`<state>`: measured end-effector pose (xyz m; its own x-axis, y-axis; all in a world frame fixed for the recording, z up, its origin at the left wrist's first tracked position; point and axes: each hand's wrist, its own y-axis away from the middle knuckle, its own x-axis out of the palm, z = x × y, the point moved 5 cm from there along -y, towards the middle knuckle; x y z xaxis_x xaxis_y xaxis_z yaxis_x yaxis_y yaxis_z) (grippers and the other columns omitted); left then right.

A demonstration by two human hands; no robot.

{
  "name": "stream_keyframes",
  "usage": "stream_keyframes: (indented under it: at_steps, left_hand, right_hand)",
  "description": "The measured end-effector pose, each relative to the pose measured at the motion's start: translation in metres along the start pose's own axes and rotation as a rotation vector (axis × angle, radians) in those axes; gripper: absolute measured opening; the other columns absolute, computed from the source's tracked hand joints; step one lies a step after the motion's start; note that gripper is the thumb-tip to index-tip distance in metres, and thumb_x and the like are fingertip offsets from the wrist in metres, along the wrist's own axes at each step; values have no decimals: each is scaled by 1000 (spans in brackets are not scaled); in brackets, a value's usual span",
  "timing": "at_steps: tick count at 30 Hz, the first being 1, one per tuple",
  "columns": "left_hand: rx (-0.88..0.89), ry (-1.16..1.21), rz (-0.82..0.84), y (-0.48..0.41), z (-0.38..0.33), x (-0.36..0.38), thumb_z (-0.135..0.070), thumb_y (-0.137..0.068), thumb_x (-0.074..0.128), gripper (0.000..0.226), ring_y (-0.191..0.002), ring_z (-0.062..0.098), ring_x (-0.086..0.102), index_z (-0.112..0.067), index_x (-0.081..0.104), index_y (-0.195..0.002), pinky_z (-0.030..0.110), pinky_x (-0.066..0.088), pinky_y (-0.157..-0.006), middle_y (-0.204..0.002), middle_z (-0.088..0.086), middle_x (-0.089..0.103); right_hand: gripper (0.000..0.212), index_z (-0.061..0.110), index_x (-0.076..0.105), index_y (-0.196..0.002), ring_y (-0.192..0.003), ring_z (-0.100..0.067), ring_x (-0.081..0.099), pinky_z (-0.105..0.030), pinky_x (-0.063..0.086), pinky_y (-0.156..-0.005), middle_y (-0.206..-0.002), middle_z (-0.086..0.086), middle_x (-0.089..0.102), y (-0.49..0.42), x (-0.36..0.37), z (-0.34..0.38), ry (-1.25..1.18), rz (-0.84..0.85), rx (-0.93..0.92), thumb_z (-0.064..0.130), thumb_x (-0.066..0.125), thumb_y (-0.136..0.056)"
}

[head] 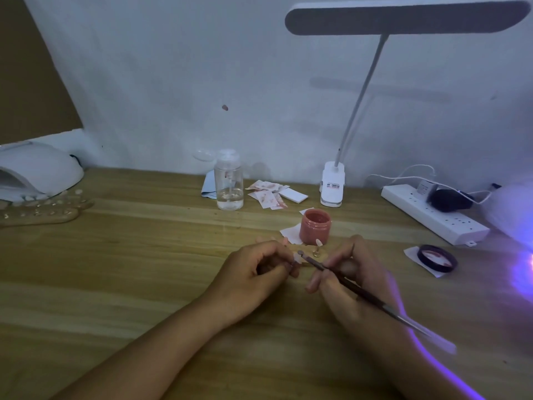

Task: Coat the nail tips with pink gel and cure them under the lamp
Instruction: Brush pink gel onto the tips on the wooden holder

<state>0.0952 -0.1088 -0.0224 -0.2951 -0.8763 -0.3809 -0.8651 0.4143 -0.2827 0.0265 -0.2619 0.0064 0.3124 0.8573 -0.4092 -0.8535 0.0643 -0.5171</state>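
Note:
My left hand [253, 272] pinches a small stick with a pale nail tip [296, 257] at its end. My right hand [349, 272] grips a thin gel brush [354, 287], and its pink-loaded tip touches that nail tip. An open jar of pink gel [315, 227] stands just behind my hands on a slip of paper. Another nail tip on a small stand [317, 247] sits in front of the jar. The white curing lamp [34, 173] is at the far left, with wooden holders of nail tips [43, 210] before it.
A clear pump bottle [228, 183], stained paper scraps [269, 194] and a clip desk lamp [333, 186] line the back of the wooden table. A white power strip [432, 215] and the jar's black lid [437, 258] lie to the right. Purple light glows at the right edge.

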Motion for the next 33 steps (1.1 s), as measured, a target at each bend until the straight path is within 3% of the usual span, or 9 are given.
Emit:
stream_keyframes:
  at_steps: [3, 7, 10, 13, 15, 18, 22, 28, 33]
  left_hand:
    - [-4, -9, 1, 0, 1, -2, -12, -91, 68, 10, -70, 6, 58, -18, 74, -92, 20, 43, -65, -85, -7, 73]
    - [17, -48, -10, 1, 2, -3, -14, -90, 70, 8, -60, -3, 48, -20, 76, -93, 12, 36, -59, -76, -14, 69]
    - [22, -41, -18, 0, 1, -2, -14, -88, 72, 9, -61, -1, 48, -21, 77, -91, 14, 37, -59, -80, -7, 73]
    - [12, -34, -24, -1, 2, -3, -15, -88, 72, 10, -64, 5, 50, -22, 77, -92, 21, 39, -61, -84, -1, 74]
    - [9, -28, -27, -1, 3, -4, -15, -87, 72, 10, -64, 5, 49, -22, 77, -93, 23, 39, -61, -83, -1, 74]
    - [5, -18, -20, -1, 3, -3, -15, -88, 72, 10, -66, 10, 51, -22, 78, -92, 26, 40, -63, -84, -3, 74]
    - [8, -22, -18, -1, 4, -3, -14, -87, 73, 12, -63, 12, 51, -25, 77, -89, 23, 40, -62, -79, -10, 72]
    - [5, 8, -25, -1, 4, -3, -14, -88, 73, 10, -68, 11, 52, -23, 78, -91, 26, 40, -65, -84, -5, 74]
    - [0, 18, -12, -1, 4, -2, -13, -88, 72, 9, -67, 4, 52, -20, 77, -90, 19, 39, -63, -83, -3, 73]
  right_hand:
    - [28, 32, 51, -84, -68, -11, 68, -31, 52, -65, -69, 4, 72, 0, -1, -2, 24, -14, 3, 9, 67, -81]
    - [19, 29, 53, -81, -68, -12, 69, -34, 51, -65, -70, 3, 72, 0, 0, 1, -6, -23, 14, 15, 67, -80]
    - [11, 27, 54, -79, -68, -15, 68, -33, 49, -65, -68, 3, 71, 1, 3, 2, -10, -13, 31, 25, 65, -77]
    - [13, 25, 54, -77, -65, -14, 66, -30, 50, -61, -66, 1, 70, 0, 2, -1, 5, 16, 44, 17, 65, -78]
    - [22, 25, 54, -74, -60, -11, 64, -22, 48, -54, -63, -1, 68, 0, 0, -3, 11, 6, 54, 7, 65, -78]
    - [17, 25, 53, -73, -60, -6, 64, -11, 44, -53, -62, 4, 69, 0, -3, -1, -23, -53, 39, 13, 63, -78]
    - [9, 27, 53, -80, -64, -7, 66, -20, 48, -57, -69, 10, 72, 2, 4, 2, -19, 25, 26, 26, 62, -79]
    - [28, 25, 53, -71, -55, -10, 60, -18, 45, -46, -61, -2, 64, 2, -4, -3, -15, -60, 52, 0, 63, -76]
    - [16, 11, 54, -76, -56, -8, 66, -14, 49, -55, -62, -5, 67, 0, -4, 0, -138, -79, 34, 1, 61, -86]
